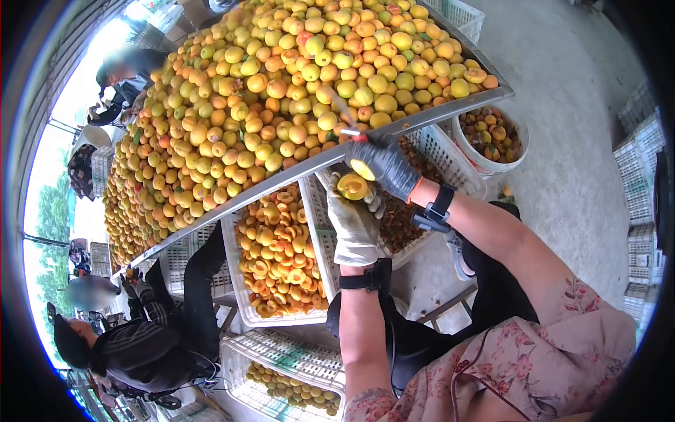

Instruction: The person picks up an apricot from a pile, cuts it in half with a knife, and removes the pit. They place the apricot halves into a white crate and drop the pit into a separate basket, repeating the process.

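Note:
My left hand [354, 225], in a white knitted glove, is closed around a cut apricot half [353, 187], its hollow facing up. Just above it, my right hand [389, 165] wears a dark glove and grips a small knife [357, 135] with a red part at the handle; the blade points away over the fruit and is blurred. Another apricot half [362, 169] shows at the fingers of my right hand, cut face outward. Both hands are over the near edge of a metal-rimmed table [309, 166] heaped with whole apricots [267, 91].
Below the table edge stand a crate [247, 309] of apricot halves and another crate [457, 172] of dark pits. A white bucket [485, 167] of discarded fruit is at right. A co-worker [151, 344] sits at left. Stacked crates [636, 183] line the right side.

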